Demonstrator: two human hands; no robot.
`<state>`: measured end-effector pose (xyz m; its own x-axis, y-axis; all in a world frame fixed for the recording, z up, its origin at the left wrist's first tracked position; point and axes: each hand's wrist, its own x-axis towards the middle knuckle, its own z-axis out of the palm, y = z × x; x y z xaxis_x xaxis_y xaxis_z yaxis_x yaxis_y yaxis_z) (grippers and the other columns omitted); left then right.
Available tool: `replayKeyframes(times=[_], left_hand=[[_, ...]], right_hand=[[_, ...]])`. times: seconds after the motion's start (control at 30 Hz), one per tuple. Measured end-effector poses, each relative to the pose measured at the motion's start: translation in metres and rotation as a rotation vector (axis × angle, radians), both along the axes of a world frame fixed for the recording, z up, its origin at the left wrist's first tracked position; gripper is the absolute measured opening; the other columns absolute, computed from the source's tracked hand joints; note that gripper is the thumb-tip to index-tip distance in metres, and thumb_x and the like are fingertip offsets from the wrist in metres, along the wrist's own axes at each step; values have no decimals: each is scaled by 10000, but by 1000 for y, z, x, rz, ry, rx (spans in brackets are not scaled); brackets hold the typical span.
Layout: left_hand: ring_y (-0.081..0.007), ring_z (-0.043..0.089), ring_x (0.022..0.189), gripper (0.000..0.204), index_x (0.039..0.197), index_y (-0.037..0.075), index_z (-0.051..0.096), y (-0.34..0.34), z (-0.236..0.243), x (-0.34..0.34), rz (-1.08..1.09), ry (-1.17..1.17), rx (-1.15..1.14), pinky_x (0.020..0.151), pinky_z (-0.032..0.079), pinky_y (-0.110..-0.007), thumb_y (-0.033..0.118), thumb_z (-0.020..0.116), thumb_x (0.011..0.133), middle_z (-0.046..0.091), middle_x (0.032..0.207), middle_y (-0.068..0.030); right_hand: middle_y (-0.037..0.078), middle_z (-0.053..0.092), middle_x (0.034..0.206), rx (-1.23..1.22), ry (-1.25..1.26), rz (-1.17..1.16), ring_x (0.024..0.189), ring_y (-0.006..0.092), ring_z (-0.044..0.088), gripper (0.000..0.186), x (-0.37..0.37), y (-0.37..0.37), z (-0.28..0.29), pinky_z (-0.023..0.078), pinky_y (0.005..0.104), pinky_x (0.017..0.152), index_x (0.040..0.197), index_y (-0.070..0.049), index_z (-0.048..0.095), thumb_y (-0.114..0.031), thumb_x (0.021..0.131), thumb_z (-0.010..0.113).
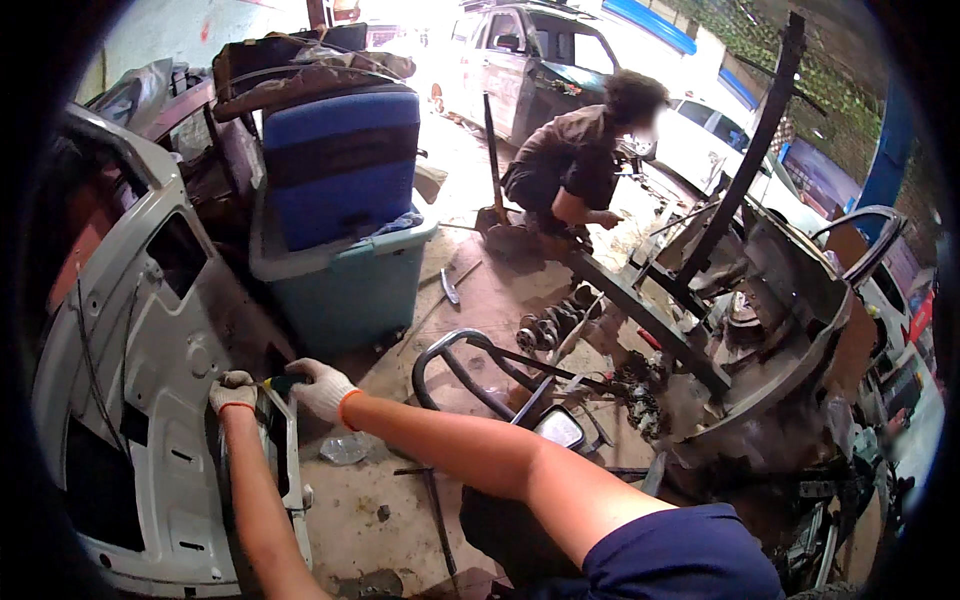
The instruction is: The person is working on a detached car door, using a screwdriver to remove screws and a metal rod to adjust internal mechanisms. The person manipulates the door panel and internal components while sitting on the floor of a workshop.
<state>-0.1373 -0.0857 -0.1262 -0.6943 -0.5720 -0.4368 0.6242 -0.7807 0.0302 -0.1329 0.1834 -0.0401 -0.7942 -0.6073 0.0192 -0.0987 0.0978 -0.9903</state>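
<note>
Left gloved hand [236, 392]: one
Right gloved hand [322, 392]: one
Green-and-yellow hand tool [288, 382]: one
Pale grey door panel [190, 350], at the floor's left edge: one
Teal tub [340, 292]: one
Blue block [345, 190], atop the tub: one
Crouching co-worker [570, 145]: one
Vehicles by the floor's far edge: two, one silver-and-dark car [498, 80], one white car [690, 130]
Silver handle-shaped part [450, 288]: one
Crankshaft-like part [545, 332]: one
Mirror [560, 428]: one
Clear plastic piece [345, 449]: one
Scrap metal [785, 290], toward the floor's right edge: too tangled to count
</note>
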Motion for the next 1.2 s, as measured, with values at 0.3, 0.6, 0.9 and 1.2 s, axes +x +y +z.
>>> replayKeyframes(times=[0.3,0.6,0.9,1.2], left_hand=[[-126,397,455,344,729,130,491,-12,-14,-3,-26,30,-38,436,393,-283,380,510,964,442,588,27],[-137,388,461,470,681,150,479,19,-20,5,-215,-32,-154,437,376,-287,478,371,1002,374,534,33],[-135,368,516,372,733,113,462,-3,-33,-5,-108,139,-224,485,373,-282,360,476,1011,397,624,4],[-143,497,643,195,892,121,598,98,37,23,-145,-347,-829,600,452,-290,305,585,954,553,780,-34]], right_hand=[[100,607,876,41,-473,17,688,197,607,413,9,-12,2,513,362,549,1186,-32,535,-382,969,515],[114,631,862,97,-443,-51,651,213,581,385,3,-3,-16,466,361,554,1089,-10,614,-342,897,578],[41,572,648,287,-261,312,488,149,547,374,16,26,45,441,322,410,899,-24,660,-395,853,662],[41,715,862,857,38,499,727,184,665,404,-25,78,56,546,369,694,968,-38,733,-400,793,697]])
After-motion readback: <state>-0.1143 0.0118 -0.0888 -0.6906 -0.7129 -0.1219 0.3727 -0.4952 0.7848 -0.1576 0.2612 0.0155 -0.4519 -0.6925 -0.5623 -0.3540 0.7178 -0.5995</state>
